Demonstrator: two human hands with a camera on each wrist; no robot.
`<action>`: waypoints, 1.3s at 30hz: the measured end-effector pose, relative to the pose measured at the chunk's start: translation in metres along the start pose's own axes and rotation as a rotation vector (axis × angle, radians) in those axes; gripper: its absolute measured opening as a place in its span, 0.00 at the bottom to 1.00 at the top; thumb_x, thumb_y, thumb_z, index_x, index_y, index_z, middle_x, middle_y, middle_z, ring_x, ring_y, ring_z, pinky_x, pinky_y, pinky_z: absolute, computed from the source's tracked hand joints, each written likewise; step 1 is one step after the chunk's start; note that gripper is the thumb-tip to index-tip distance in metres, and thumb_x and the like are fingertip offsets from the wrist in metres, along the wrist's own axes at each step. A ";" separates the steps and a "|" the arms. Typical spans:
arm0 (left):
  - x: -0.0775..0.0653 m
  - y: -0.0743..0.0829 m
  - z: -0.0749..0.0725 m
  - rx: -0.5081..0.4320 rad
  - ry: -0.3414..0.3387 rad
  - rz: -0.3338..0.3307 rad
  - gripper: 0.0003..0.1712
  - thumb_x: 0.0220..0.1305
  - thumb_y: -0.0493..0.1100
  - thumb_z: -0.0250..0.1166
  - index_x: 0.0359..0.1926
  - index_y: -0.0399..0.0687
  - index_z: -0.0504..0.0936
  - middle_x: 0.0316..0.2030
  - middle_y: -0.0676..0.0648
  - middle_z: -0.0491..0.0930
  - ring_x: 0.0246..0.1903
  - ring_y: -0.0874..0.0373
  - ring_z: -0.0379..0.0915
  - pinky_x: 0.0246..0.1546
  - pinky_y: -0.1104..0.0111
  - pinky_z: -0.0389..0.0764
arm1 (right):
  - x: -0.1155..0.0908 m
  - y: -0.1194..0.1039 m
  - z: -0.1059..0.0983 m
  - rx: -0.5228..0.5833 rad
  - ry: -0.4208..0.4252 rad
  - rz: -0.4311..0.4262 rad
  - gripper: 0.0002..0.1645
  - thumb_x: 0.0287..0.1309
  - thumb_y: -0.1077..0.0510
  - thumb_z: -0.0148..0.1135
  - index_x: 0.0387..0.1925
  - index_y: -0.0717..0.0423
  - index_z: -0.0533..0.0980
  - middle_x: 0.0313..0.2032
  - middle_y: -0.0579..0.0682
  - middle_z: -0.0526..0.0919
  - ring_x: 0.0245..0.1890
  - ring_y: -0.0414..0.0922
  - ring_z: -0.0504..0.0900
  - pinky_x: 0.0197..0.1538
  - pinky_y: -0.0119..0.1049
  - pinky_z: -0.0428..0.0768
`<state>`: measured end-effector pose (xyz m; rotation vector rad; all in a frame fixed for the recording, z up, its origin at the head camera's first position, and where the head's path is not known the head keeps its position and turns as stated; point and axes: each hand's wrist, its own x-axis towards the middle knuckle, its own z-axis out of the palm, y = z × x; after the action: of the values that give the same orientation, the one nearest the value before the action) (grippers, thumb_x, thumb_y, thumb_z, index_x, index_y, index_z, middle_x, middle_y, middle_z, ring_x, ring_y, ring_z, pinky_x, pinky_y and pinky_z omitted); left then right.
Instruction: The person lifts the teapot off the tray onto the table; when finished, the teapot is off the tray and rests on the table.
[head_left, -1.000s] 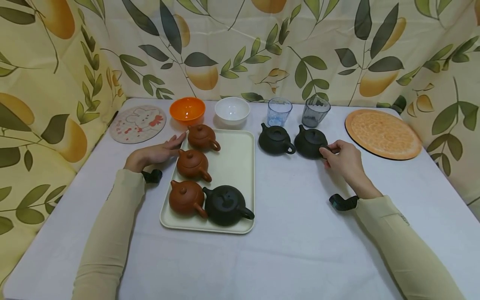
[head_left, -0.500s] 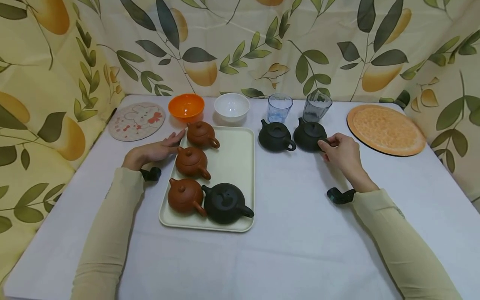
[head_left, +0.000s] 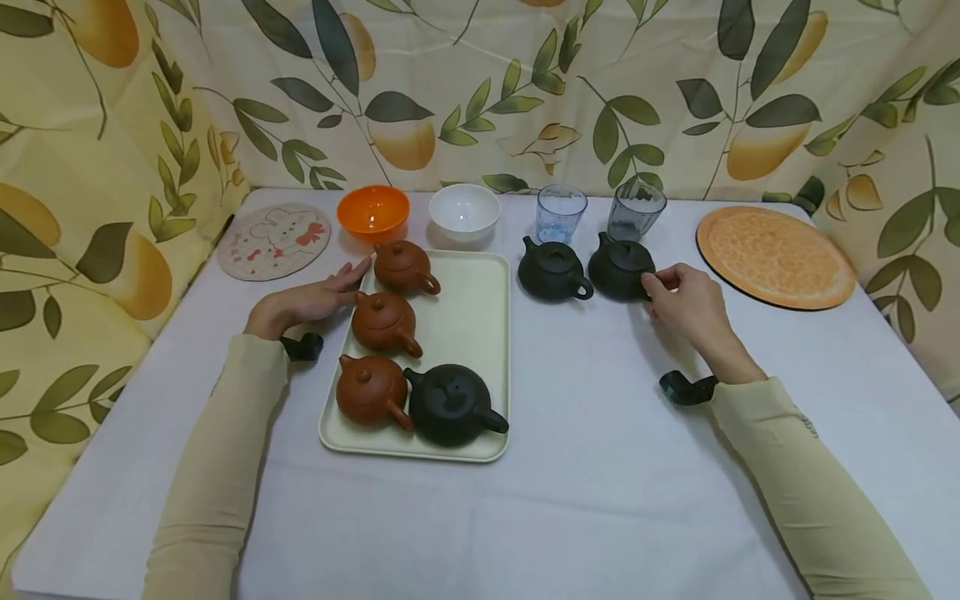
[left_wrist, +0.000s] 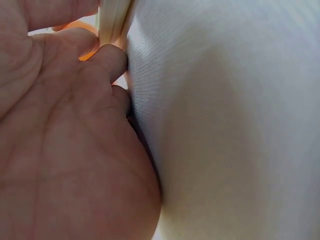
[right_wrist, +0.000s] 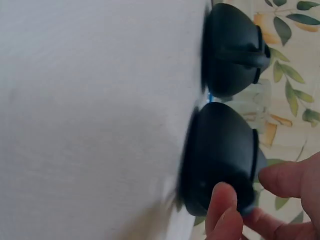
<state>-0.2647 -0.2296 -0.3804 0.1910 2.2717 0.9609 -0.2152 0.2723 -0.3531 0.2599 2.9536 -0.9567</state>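
My right hand (head_left: 690,307) pinches the handle of a small black teapot (head_left: 619,268), which stands upright on the white table. In the right wrist view, thumb and fingers close around the handle side of that teapot (right_wrist: 217,150). A second black teapot (head_left: 552,272) stands just left of it. My left hand (head_left: 306,305) rests at the left edge of a cream tray (head_left: 472,317), fingers extended against the rim. Three brown teapots (head_left: 382,322) line the tray's left side. At its front right sits a larger black teapot (head_left: 452,406), beside the nearest brown one.
Along the back stand an orange bowl (head_left: 372,214), a white bowl (head_left: 465,213), a blue glass (head_left: 560,213) and a grey glass (head_left: 636,212). A rabbit-patterned round mat (head_left: 274,242) lies at back left, an orange-brown round mat (head_left: 776,257) at back right.
The head view has tilted a little, so everything sits slightly higher in it. Both hands and the teapots keep nearly the same places on the table.
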 end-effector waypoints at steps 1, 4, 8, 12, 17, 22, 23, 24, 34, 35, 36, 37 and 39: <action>0.000 0.000 -0.001 0.000 0.001 -0.006 0.39 0.74 0.55 0.47 0.75 0.79 0.35 0.77 0.50 0.21 0.75 0.49 0.13 0.68 0.37 0.23 | -0.001 -0.002 -0.001 -0.005 0.007 0.003 0.32 0.70 0.43 0.48 0.55 0.69 0.70 0.41 0.64 0.80 0.33 0.50 0.81 0.35 0.37 0.73; -0.001 -0.001 -0.002 -0.006 0.000 -0.008 0.39 0.74 0.55 0.47 0.75 0.79 0.34 0.77 0.50 0.21 0.75 0.49 0.12 0.68 0.37 0.23 | -0.003 -0.008 -0.005 -0.013 0.040 0.012 0.34 0.69 0.43 0.46 0.59 0.70 0.68 0.51 0.68 0.75 0.47 0.60 0.76 0.44 0.46 0.73; -0.003 0.000 -0.001 -0.009 -0.003 0.001 0.39 0.74 0.56 0.47 0.75 0.79 0.34 0.77 0.50 0.21 0.75 0.49 0.12 0.68 0.37 0.22 | -0.011 -0.022 -0.008 0.005 0.097 -0.004 0.34 0.68 0.45 0.47 0.61 0.70 0.66 0.56 0.69 0.71 0.53 0.63 0.70 0.49 0.52 0.72; -0.003 0.000 -0.001 -0.007 -0.007 0.004 0.39 0.74 0.56 0.47 0.75 0.79 0.34 0.77 0.49 0.20 0.75 0.49 0.12 0.68 0.37 0.22 | -0.029 -0.043 -0.002 0.039 0.141 -0.106 0.30 0.68 0.48 0.49 0.59 0.69 0.68 0.53 0.67 0.74 0.53 0.61 0.71 0.49 0.51 0.72; -0.003 -0.002 -0.002 -0.011 -0.007 0.004 0.39 0.74 0.56 0.46 0.75 0.79 0.34 0.76 0.50 0.20 0.75 0.50 0.11 0.68 0.38 0.21 | -0.053 -0.066 0.015 0.063 0.111 -0.274 0.23 0.68 0.53 0.52 0.54 0.67 0.72 0.47 0.63 0.79 0.47 0.57 0.76 0.46 0.46 0.73; -0.003 -0.002 -0.002 -0.003 -0.011 0.006 0.39 0.74 0.57 0.47 0.75 0.78 0.33 0.76 0.49 0.19 0.74 0.49 0.11 0.68 0.38 0.21 | -0.074 -0.079 0.039 0.036 0.058 -0.438 0.16 0.65 0.57 0.56 0.47 0.65 0.76 0.41 0.59 0.82 0.41 0.53 0.79 0.40 0.42 0.75; -0.002 -0.002 -0.002 -0.001 -0.011 0.007 0.39 0.74 0.57 0.47 0.75 0.78 0.33 0.76 0.49 0.19 0.75 0.49 0.11 0.68 0.38 0.21 | -0.079 -0.081 0.043 0.029 0.044 -0.463 0.15 0.65 0.58 0.56 0.47 0.65 0.76 0.40 0.58 0.83 0.40 0.52 0.79 0.39 0.42 0.75; -0.002 -0.002 -0.001 0.000 -0.011 0.006 0.40 0.74 0.57 0.47 0.75 0.77 0.33 0.76 0.49 0.20 0.75 0.49 0.11 0.68 0.38 0.21 | -0.083 -0.083 0.047 0.027 0.031 -0.485 0.14 0.64 0.58 0.57 0.46 0.64 0.77 0.39 0.57 0.83 0.39 0.51 0.80 0.39 0.41 0.76; -0.002 0.001 -0.001 0.008 -0.008 0.001 0.40 0.74 0.56 0.47 0.75 0.78 0.33 0.76 0.49 0.19 0.74 0.47 0.10 0.67 0.37 0.21 | -0.113 -0.092 0.076 0.057 -0.102 -0.609 0.09 0.60 0.58 0.63 0.40 0.59 0.79 0.33 0.47 0.85 0.33 0.42 0.80 0.34 0.33 0.77; -0.002 0.002 -0.001 0.008 -0.010 0.002 0.40 0.74 0.56 0.47 0.75 0.78 0.33 0.76 0.49 0.19 0.74 0.47 0.10 0.67 0.37 0.21 | -0.115 -0.093 0.078 0.062 -0.123 -0.610 0.10 0.60 0.57 0.64 0.40 0.59 0.78 0.33 0.46 0.84 0.32 0.41 0.80 0.34 0.33 0.77; -0.002 0.002 -0.001 0.008 -0.011 0.003 0.40 0.74 0.56 0.47 0.75 0.78 0.33 0.76 0.49 0.19 0.74 0.47 0.10 0.67 0.37 0.21 | -0.118 -0.093 0.079 0.069 -0.145 -0.612 0.12 0.60 0.56 0.64 0.41 0.59 0.78 0.33 0.46 0.84 0.32 0.41 0.80 0.33 0.32 0.77; -0.001 0.002 -0.001 0.010 -0.012 0.004 0.39 0.74 0.56 0.47 0.75 0.78 0.33 0.76 0.49 0.19 0.74 0.47 0.11 0.67 0.37 0.21 | -0.120 -0.094 0.080 0.074 -0.167 -0.611 0.14 0.60 0.54 0.65 0.42 0.59 0.78 0.33 0.45 0.83 0.32 0.40 0.79 0.33 0.32 0.77; -0.001 0.002 -0.001 0.012 -0.014 0.003 0.39 0.74 0.57 0.47 0.75 0.78 0.33 0.76 0.50 0.19 0.74 0.47 0.11 0.67 0.37 0.21 | -0.124 -0.095 0.083 0.079 -0.212 -0.610 0.18 0.59 0.50 0.67 0.44 0.59 0.78 0.32 0.45 0.83 0.32 0.40 0.79 0.33 0.31 0.77</action>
<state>-0.2650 -0.2290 -0.3778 0.2057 2.2660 0.9446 -0.1107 0.1290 -0.3560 -0.7358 2.8302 -1.0589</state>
